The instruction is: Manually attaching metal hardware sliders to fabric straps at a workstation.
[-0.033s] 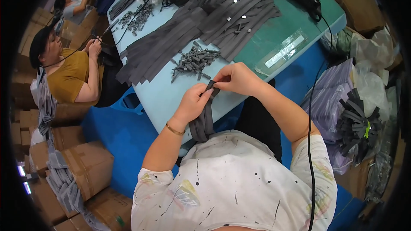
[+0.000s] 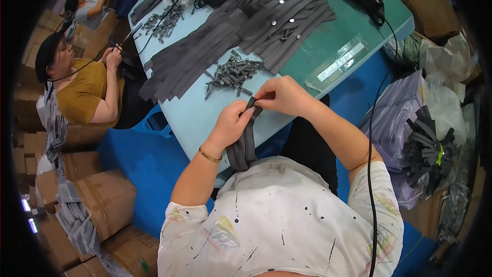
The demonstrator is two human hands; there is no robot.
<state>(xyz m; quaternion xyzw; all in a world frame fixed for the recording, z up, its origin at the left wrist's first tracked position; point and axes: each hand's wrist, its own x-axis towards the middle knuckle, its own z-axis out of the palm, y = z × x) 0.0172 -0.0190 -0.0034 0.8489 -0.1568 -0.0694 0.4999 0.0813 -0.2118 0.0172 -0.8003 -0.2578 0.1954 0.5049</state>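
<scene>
One dark strip (image 2: 248,146), head view: our left hand (image 2: 229,125) and right hand (image 2: 288,95) both pinch its upper end, nearly closed, near the pile of small pieces (image 2: 233,75) on the table (image 2: 190,115). If our pinch slackens, it could slip down.

There is one left hand (image 2: 230,124) and one right hand (image 2: 282,95), and they hold at least one dark strip (image 2: 246,141). One bracelet (image 2: 209,156) is on the left wrist. The table (image 2: 182,120) is one, and it carries two piles of small grey pieces: one near pile (image 2: 234,75) by the near edge, one far pile (image 2: 163,25) by the left edge; the pieces are too many for counting. At least four shiny round pieces (image 2: 292,20) lie on many long strips (image 2: 189,59). Beyond the left edge sit at least two other people (image 2: 84,90).
</scene>
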